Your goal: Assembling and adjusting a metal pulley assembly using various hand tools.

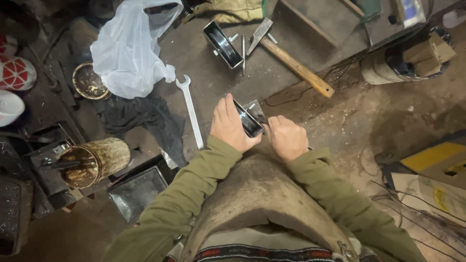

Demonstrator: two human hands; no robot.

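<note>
My left hand (230, 125) grips a shiny metal ring (247, 119) on the floor (388, 111), my right hand (287, 137) fisted beside it, a wrench (191, 109) lying near.

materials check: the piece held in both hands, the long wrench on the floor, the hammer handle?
Held channel piece, gripped by left hand and right hand: looks like sheet metal, dark inside with bright, shiny edges; alloy unclear.
Wrench: metal, pale grey and smooth, probably plated steel.
Hammer handle: wood, tan with visible grain, bare and scuffed.
</note>
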